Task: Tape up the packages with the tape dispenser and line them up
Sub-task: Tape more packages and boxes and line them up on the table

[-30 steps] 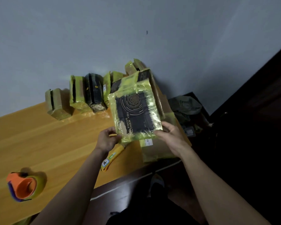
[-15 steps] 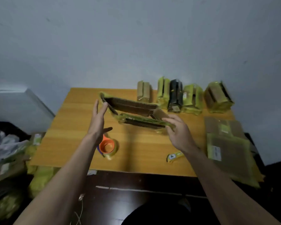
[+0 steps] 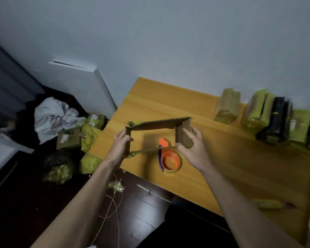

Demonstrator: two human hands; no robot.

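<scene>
I hold a cardboard package (image 3: 159, 123) in the air over the left end of the wooden table (image 3: 240, 167); it is spread into a hollow frame with yellow tape on its edges. My left hand (image 3: 121, 144) grips its left wall and my right hand (image 3: 193, 149) grips its right wall. Directly below, seen through the frame, the orange and blue tape dispenser (image 3: 169, 161) lies on the table. Taped packages stand in a row (image 3: 258, 111) against the wall at the back right, one of them black (image 3: 276, 120).
A yellow utility knife (image 3: 268, 204) lies near the table's front edge at the right. On the dark floor to the left are a white bag (image 3: 52, 117), more packages (image 3: 89, 136), crumpled yellow tape and loose string (image 3: 113, 199).
The package has gone from upright and flat, to nearly flat, to a wide hollow frame. Both hands carried it left, above the tape dispenser. My view has swung left.
</scene>
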